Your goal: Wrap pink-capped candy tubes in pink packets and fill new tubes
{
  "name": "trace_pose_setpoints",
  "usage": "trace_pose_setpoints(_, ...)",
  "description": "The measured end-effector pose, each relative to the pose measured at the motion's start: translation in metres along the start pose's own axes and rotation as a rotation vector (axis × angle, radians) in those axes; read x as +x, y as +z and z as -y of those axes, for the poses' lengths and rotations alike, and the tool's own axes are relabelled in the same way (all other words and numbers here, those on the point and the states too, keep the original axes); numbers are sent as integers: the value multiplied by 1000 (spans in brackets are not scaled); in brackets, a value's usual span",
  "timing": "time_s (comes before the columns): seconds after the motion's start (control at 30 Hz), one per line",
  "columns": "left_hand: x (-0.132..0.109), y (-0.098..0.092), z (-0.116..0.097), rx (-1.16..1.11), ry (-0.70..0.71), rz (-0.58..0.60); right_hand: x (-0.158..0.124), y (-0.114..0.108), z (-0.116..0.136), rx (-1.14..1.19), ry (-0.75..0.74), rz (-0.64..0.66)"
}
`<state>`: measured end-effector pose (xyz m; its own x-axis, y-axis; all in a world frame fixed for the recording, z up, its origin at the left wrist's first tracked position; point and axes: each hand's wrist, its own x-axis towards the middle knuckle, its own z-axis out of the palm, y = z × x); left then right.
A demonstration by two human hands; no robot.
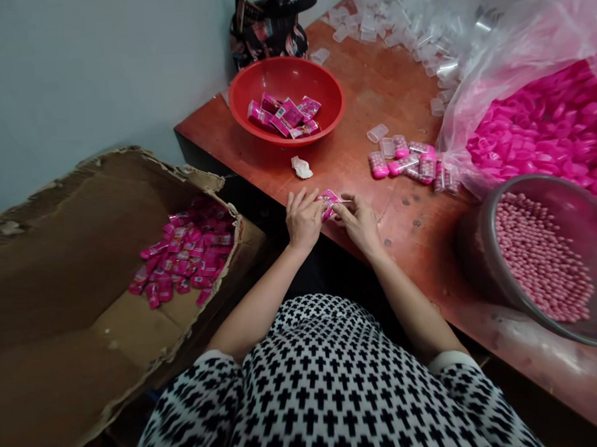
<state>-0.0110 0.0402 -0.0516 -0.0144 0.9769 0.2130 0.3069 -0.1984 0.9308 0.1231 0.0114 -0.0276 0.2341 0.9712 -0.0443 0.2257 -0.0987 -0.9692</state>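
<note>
At the table's near edge, a small shiny pink packet [330, 200] with printing on it is between my two hands. My left hand [303, 222] grips its left side, fingers stretched forward and the thumb partly hidden. Thumb and fingertips of my right hand [361, 227] pinch its right side, where a thin pale edge shows. Just beyond my hands is a crumpled white wad [301, 167]. Further back stands a red bowl [330, 118] with several similar pink packets [289, 116] inside.
A torn cardboard box [46, 277] at left holds many pink packets [184, 249]. Bead-filled pink-capped containers [410, 161], clear cases [418, 30], a bag of pink caps [548, 120] and a grey bucket [472, 241] of pink beads [540, 257] occupy the right. A bag [268, 28] stands behind.
</note>
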Motion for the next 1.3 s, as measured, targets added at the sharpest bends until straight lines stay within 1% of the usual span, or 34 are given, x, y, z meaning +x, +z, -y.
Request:
trace_pose_setpoints(0.1, 0, -5, 4, 26, 47, 47, 1, -2, 3, -161, -72, -95)
trace_pose_setpoints(0.17, 0, -8, 7, 33, 68, 61, -1, -7, 3, -185, -96, -117)
trace_pose_setpoints(0.27, 2, -7, 10, 39, 56, 44, -5, -11, 1, -111, -47, -77)
trace_pose_setpoints(0.37, 2, -2, 10, 29, 58, 6, -8, -7, 1, -32, -10, -61)
trace_pose_setpoints(0.43, 0, 0, 6, -9, 74, -38, -7, 0, 3, 14, 0, -85)
trace_pose_setpoints(0.5, -3, 0, 1, -51, 98, -64, -3, 8, 7, 110, 28, -84)
trace_pose_setpoints(0.57, -6, -3, -6, -71, 126, -54, 2, 12, 12, 235, 45, -70)
trace_pose_setpoints(0.63, -7, -10, -13, -85, 119, -34, 6, 12, 19, 316, 17, -69)
trace_pose_setpoints(0.67, -7, -14, -15, -105, 83, -19, 7, 9, 22, 325, -4, -50)
trace_pose_setpoints(0.73, -6, -22, -20, -185, -52, 41, 9, -1, 29, 308, -16, 66)
trace_pose_setpoints(0.8, -5, -28, -22, -312, -229, 173, 12, -13, 36, 278, 10, 237)
trace_pose_setpoints(0.87, -4, -31, -25, -463, -396, 345, 14, -23, 40, 240, 26, 369)
trace_pose_setpoints(0.93, -5, -30, -28, -602, -524, 470, 17, -30, 42, 185, 18, 440)
trace_pose_setpoints(0.97, -6, -29, -30, -646, -566, 497, 18, -31, 42, 156, 11, 461)
trace_pose_setpoints(1.03, -8, -25, -31, -670, -605, 488, 20, -33, 40, 98, 1, 503)
trace_pose_setpoints(1.13, -10, -20, -31, -621, -603, 373, 24, -38, 36, -1, -39, 564)
trace_pose_setpoints(1.17, -11, -19, -30, -612, -601, 327, 28, -42, 35, -51, -68, 558)
trace_pose_setpoints(1.2, -12, -19, -29, -612, -602, 287, 33, -48, 34, -122, -109, 512)
trace_pose_setpoints(1.23, -12, -19, -29, -621, -611, 255, 41, -55, 33, -220, -162, 425)
trace_pose_setpoints(1.3, -12, -19, -29, -659, -649, 210, 60, -73, 32, -482, -271, 177)
